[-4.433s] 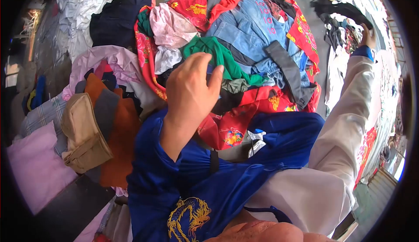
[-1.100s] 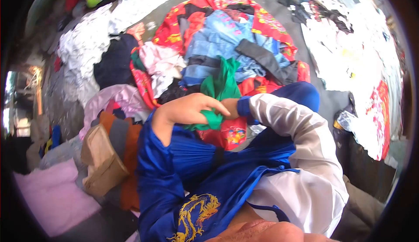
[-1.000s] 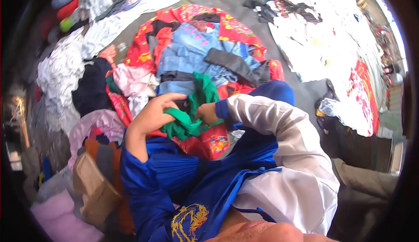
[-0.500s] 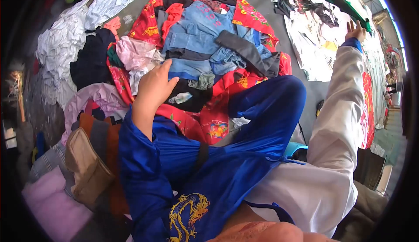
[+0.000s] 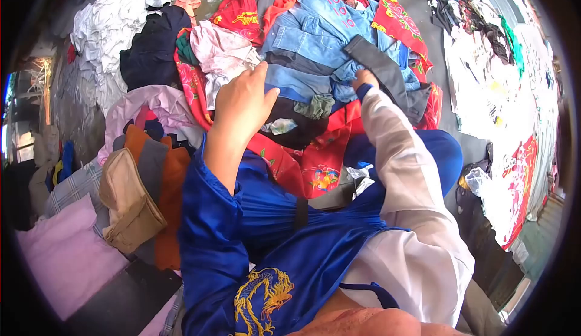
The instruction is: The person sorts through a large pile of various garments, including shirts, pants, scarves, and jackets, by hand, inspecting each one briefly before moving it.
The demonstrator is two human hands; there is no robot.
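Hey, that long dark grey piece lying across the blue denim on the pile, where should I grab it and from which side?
Probably take the dark grey piece at its near lower end, beside the right hand, coming from the right. It lies as a loose diagonal strip on top of the denim, so it seems free to lift; its upper-left end is farther away.

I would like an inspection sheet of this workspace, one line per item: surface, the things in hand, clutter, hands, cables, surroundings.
Surface: grey floor, mostly covered by cloth.
Things in hand: heap of blue denim garments on a red flowered cloth; a dark grey piece lies across the denim.
Clutter: white pile, dark navy garment, pink garment, tan bag, orange cloth.
Hands: left hand rests open on the heap; right hand touches the dark grey piece, its grip hidden.
Cables: nothing seen.
Surroundings: more white and mixed clothes spread to the right.
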